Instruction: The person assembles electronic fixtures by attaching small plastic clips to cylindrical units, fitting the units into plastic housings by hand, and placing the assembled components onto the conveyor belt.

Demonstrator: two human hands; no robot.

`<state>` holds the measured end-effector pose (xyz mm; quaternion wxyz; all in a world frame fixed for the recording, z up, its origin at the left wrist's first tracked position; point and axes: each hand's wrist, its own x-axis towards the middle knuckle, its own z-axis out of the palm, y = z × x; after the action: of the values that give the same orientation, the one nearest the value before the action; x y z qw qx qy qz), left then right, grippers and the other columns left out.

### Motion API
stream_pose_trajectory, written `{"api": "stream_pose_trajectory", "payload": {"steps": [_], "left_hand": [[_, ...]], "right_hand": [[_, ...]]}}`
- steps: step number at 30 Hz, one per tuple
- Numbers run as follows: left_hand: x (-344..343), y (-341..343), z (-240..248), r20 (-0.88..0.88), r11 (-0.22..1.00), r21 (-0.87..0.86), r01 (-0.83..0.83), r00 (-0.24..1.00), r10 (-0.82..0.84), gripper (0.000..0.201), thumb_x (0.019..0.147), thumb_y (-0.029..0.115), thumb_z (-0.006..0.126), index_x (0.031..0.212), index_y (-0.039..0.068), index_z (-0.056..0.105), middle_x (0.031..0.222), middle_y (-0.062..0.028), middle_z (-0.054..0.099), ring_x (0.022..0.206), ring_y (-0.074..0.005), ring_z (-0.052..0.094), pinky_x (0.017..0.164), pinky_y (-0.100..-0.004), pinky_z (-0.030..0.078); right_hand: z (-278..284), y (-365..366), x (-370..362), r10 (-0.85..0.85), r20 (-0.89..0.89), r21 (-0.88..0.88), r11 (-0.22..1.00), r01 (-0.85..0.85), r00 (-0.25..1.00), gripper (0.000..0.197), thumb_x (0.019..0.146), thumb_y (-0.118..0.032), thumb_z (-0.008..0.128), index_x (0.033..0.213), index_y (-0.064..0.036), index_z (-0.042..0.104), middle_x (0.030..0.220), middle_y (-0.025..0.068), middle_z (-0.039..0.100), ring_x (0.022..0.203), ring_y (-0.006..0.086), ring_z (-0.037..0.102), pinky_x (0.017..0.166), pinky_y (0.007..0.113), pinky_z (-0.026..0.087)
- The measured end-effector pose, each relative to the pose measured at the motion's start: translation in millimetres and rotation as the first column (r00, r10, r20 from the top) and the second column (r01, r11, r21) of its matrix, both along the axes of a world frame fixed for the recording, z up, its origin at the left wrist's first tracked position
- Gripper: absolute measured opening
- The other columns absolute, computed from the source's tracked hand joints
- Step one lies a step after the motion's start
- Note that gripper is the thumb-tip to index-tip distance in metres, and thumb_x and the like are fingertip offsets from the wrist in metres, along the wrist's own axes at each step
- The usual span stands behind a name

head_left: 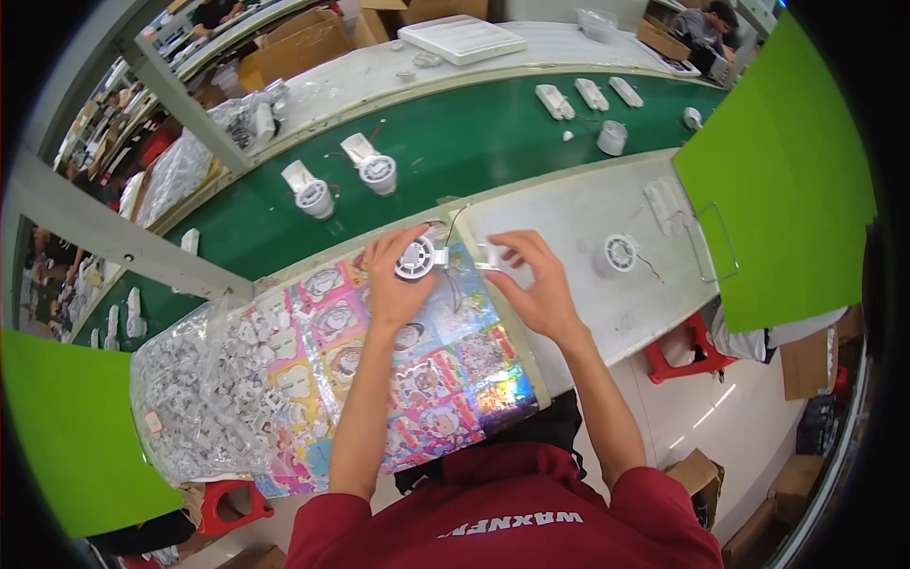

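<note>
My left hand [391,284] is closed around a round white housing [415,258] with a slotted ring on its face. A small white neck juts from its right side, and thin dark wires [455,284] trail by it. My right hand [540,289] pinches a small white plastic piece [487,256] between thumb and fingers, just right of the neck; whether the two parts touch is hard to tell. Both hands are above a colourful cartoon-printed sheet [441,375] at its far right corner.
A bag of small white parts [213,398] lies at the left. Beyond runs a green conveyor belt [474,142] carrying white assemblies [377,173] and shells [555,102]. Another round housing [620,254] rests on the white table at right. Green panels [787,190] flank both sides.
</note>
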<state>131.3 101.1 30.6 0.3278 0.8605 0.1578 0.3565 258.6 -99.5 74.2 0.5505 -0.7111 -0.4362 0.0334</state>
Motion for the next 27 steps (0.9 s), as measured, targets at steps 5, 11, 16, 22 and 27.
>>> {"api": "stream_pose_trajectory", "payload": {"steps": [5, 11, 16, 22, 27], "left_hand": [[-1, 11, -1, 0.132, 0.991, -0.039, -0.129, 0.982, 0.133, 0.059, 0.061, 0.006, 0.074, 0.120, 0.012, 0.072, 0.113, -0.0100, 0.067, 0.109, -0.0326, 0.056, 0.100, -0.0437, 0.042], [0, 13, -5, 0.129, 0.946, -0.105, -0.306, 0.939, 0.318, 0.058, 0.063, 0.005, 0.084, 0.119, 0.011, 0.068, 0.120, -0.0091, 0.064, 0.115, -0.0323, 0.054, 0.101, -0.0438, 0.043], [3, 7, -3, 0.098, 0.939, -0.036, -0.341, 0.934, 0.343, 0.057, 0.066, 0.008, 0.087, 0.119, 0.009, 0.065, 0.123, -0.0121, 0.062, 0.117, -0.0339, 0.054, 0.103, -0.0460, 0.043], [-5, 13, -4, 0.129, 0.964, -0.108, -0.245, 0.958, 0.258, 0.044, 0.076, 0.007, 0.083, 0.112, 0.005, 0.057, 0.124, -0.0168, 0.059, 0.115, -0.0310, 0.057, 0.101, -0.0426, 0.045], [3, 8, -8, 0.140, 0.966, -0.219, -0.139, 0.975, 0.173, 0.024, 0.089, 0.006, 0.073, 0.110, 0.002, 0.062, 0.116, -0.0133, 0.057, 0.106, -0.0236, 0.062, 0.091, -0.0346, 0.050]], "right_hand": [[-13, 74, 9, 0.290, 0.089, -0.109, 0.954, -0.280, 0.953, 0.044, 0.086, -0.001, 0.076, 0.128, -0.0052, 0.066, 0.118, 0.0106, 0.063, 0.099, 0.0250, 0.064, 0.086, 0.036, 0.054], [-25, 111, 20, 0.382, -0.076, -0.109, 0.915, -0.389, 0.921, 0.044, 0.086, 0.002, 0.073, 0.128, -0.0027, 0.065, 0.117, 0.0115, 0.064, 0.099, 0.0222, 0.065, 0.090, 0.034, 0.055], [-46, 116, 16, 0.370, -0.338, 0.002, 0.920, -0.392, 0.865, 0.037, 0.090, 0.001, 0.072, 0.126, -0.0026, 0.065, 0.111, 0.0115, 0.068, 0.095, 0.0205, 0.069, 0.086, 0.034, 0.056], [-48, 117, 12, 0.446, -0.474, 0.196, 0.894, -0.404, 0.759, 0.039, 0.092, 0.005, 0.070, 0.130, -0.0016, 0.060, 0.104, 0.0059, 0.068, 0.094, 0.0128, 0.066, 0.084, 0.029, 0.054], [-47, 104, 18, 0.439, -0.607, 0.228, 0.895, -0.384, 0.663, 0.037, 0.090, 0.006, 0.073, 0.125, 0.0002, 0.062, 0.105, 0.0033, 0.067, 0.100, 0.0108, 0.065, 0.086, 0.026, 0.053]]}}
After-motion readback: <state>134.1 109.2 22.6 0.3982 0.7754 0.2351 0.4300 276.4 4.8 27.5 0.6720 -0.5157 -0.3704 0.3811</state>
